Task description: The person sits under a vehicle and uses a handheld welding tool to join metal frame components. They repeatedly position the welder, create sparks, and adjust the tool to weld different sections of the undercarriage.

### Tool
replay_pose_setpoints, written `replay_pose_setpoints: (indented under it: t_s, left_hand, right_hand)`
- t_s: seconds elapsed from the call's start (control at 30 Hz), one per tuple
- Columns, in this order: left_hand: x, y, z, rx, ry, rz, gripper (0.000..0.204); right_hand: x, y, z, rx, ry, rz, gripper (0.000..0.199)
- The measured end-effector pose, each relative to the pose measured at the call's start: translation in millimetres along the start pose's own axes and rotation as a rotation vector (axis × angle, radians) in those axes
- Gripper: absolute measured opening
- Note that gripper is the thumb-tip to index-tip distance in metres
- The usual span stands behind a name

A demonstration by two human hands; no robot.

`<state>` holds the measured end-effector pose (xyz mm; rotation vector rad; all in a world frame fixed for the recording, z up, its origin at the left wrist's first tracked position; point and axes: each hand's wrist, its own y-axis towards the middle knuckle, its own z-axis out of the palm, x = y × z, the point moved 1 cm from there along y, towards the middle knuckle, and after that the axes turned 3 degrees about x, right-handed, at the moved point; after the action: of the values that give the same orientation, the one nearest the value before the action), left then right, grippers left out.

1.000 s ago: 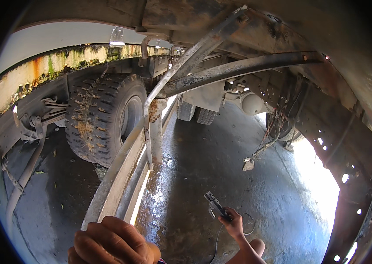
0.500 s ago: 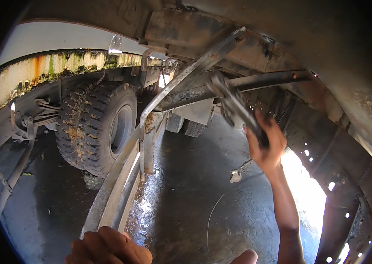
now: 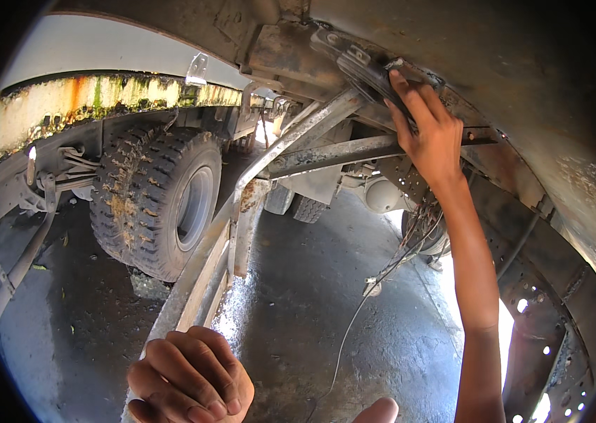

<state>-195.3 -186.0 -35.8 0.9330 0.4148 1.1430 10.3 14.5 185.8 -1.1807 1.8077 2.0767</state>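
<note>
Dark and greasy, the tool (image 3: 361,67) lies pressed up against the rusty underside of the truck (image 3: 523,92), high in the view. The right hand (image 3: 428,134) has its grip closed around the tool's lower end, fingers stretched along it. Its long axis slants from the hand up to the left. The left hand (image 3: 188,384) is curled in a tight grip on the pale metal bar (image 3: 203,282) near the bottom edge, right of the muddy tyre (image 3: 157,197).

Rough, dull steel frame rail (image 3: 203,275) with rust patches; knobbly matt rubber tyre (image 3: 153,197) caked in mud; wet, glossy concrete floor (image 3: 326,310); black matt tool (image 3: 365,70).
</note>
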Motion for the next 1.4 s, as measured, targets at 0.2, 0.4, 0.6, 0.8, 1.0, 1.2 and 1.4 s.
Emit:
replay_pose_setpoints:
  t_s: [0.2, 0.4, 0.6, 0.8, 1.0, 1.2, 1.4]
  left_hand:
    - [0.9, 0.5, 0.2, 0.001, 0.012, -0.032, 0.052]
    - [5.7, -1.5, 1.1, -0.013, 0.062, -0.054, 0.054]
    - [6.9, -2.7, 2.1, -0.036, 0.06, -0.069, 0.055]
    - [7.1, -3.8, 3.1, -0.05, 0.065, -0.07, 0.057]
    - [6.1, -4.2, 2.3, -0.043, 0.05, -0.093, 0.057]
    - [4.0, -6.6, 3.4, -0.062, 0.053, -0.103, 0.057]
    - [3.7, -7.4, 5.2, -0.036, 0.034, -0.124, 0.057]
  right_hand:
    - [5.6, 34.3, 1.5, 0.087, 0.069, 0.117, 0.033]
    - [10.9, 55.4, -1.6, 0.212, 0.061, 0.222, 0.032]
    - [9.8, 61.6, 1.1, 0.249, 0.027, 0.22, 0.034]
    - [12.2, 67.0, 0.6, 0.311, -0.031, 0.249, 0.035]
    - [21.8, 67.8, -0.8, 0.336, -0.137, 0.232, 0.035]
    - [26.6, 68.6, 0.8, 0.339, -0.186, 0.245, 0.033]
    - [24.3, 68.4, 1.3, 0.345, -0.203, 0.238, 0.033]
